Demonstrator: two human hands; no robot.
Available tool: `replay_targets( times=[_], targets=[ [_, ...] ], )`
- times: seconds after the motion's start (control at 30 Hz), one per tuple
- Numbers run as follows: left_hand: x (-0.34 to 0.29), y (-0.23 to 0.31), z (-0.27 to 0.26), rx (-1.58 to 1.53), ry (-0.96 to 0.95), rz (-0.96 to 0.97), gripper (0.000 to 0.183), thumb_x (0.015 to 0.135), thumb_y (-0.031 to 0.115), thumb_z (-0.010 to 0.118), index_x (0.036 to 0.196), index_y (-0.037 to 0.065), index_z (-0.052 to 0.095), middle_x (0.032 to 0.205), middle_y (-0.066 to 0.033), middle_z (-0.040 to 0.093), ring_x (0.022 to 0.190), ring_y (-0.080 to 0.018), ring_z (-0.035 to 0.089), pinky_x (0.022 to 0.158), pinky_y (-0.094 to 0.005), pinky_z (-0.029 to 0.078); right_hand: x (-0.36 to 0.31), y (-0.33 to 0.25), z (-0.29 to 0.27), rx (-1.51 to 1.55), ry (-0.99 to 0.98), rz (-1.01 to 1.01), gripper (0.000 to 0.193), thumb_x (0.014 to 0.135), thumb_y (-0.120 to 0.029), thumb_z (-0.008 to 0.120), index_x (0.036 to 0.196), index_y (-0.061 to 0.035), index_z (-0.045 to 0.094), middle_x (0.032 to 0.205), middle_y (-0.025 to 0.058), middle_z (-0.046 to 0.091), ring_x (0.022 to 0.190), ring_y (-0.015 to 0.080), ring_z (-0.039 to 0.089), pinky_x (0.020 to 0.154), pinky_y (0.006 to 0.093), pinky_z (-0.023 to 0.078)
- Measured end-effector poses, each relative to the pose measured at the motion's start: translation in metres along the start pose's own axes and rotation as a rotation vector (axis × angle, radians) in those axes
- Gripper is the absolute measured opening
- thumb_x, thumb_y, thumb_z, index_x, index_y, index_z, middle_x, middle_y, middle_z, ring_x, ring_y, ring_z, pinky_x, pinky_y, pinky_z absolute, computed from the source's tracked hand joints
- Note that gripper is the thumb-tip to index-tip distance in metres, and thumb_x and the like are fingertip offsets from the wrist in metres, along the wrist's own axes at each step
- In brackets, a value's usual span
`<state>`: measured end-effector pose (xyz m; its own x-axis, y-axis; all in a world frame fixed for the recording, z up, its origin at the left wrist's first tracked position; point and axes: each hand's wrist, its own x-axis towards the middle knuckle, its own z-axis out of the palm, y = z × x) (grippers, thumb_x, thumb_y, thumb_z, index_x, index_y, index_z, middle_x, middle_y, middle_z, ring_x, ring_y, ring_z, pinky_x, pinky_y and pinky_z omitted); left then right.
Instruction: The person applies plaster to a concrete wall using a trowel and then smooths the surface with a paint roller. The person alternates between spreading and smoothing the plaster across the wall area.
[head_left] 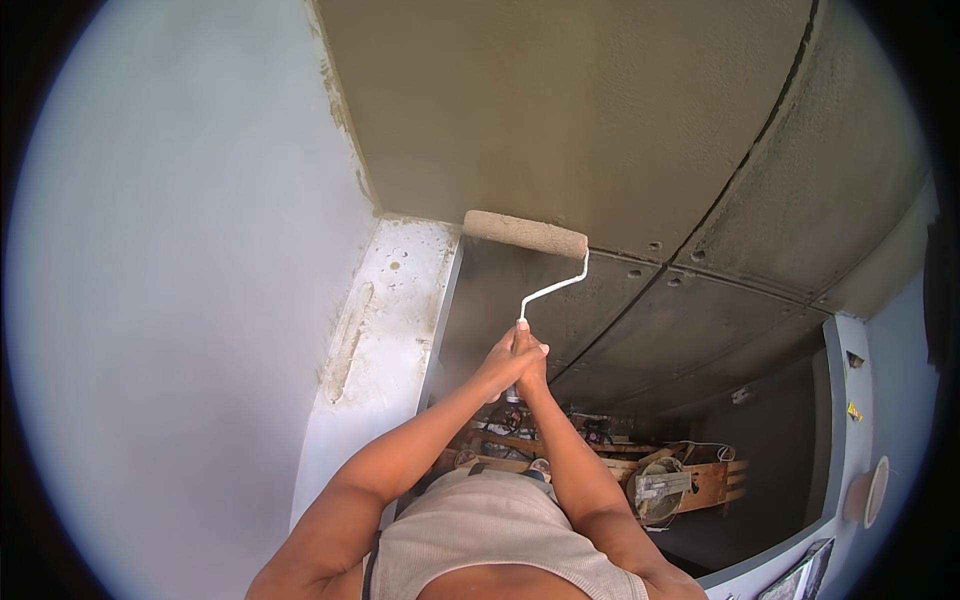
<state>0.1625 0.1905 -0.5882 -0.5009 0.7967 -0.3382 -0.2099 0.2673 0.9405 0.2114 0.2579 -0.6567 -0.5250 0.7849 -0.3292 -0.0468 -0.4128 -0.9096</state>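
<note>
A paint roller with a pale, paint-soaked sleeve lies against the grey-brown wall, at the lower edge of the lighter upper panel. Its white wire frame bends down to a handle hidden in my hands. My left hand and my right hand are clasped together around that handle, both arms stretched out in front of me. The wall below the roller looks darker and wet.
A white wall fills the left side, ending in a rough plastered corner ledge. Below stands a wooden scaffold frame with a paint bucket. A dark seam and bolt holes cross the panels.
</note>
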Motion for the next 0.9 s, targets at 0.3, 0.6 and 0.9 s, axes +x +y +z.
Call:
replay_targets(
  times=[0.3,0.6,0.9],
  targets=[
    [0.0,-0.016,-0.045,-0.16,0.097,-0.002,0.071,0.096,0.037,0.065,0.148,-0.004,0.041,0.135,-0.0233,0.058,0.128,-0.0312,0.055,0.107,-0.0412,0.043,-0.003,-0.003,0.054,-0.66,-0.166,-0.241,0.048,0.101,-0.043,0.057,0.102,0.0025,0.071,0.096,0.018,0.072,0.091,0.033,0.067,0.079,0.0441,0.053],
    [-0.007,0.04,-0.091,-0.076,0.129,0.074,0.059,0.102,0.033,0.056,0.148,-0.003,0.045,0.137,-0.0213,0.057,0.13,-0.0283,0.052,0.11,-0.0393,0.04,-0.015,-0.057,0.115,-0.422,-0.172,-0.135,0.055,0.109,-0.048,0.04,0.089,-0.0016,0.06,0.077,0.0111,0.062,0.075,0.0235,0.061,0.067,0.0412,0.049],
    [-0.033,0.149,-0.104,0.146,0.218,0.381,0.064,0.097,0.042,0.054,0.145,0.0,0.048,0.134,-0.0289,0.061,0.129,-0.043,0.056,0.109,-0.0453,0.043,-0.009,-0.138,0.152,-0.277,-0.232,-0.249,0.053,0.111,-0.047,0.038,0.09,-0.0026,0.057,0.077,0.0089,0.061,0.071,0.0198,0.06,0.064,0.0396,0.048]
  ],
)
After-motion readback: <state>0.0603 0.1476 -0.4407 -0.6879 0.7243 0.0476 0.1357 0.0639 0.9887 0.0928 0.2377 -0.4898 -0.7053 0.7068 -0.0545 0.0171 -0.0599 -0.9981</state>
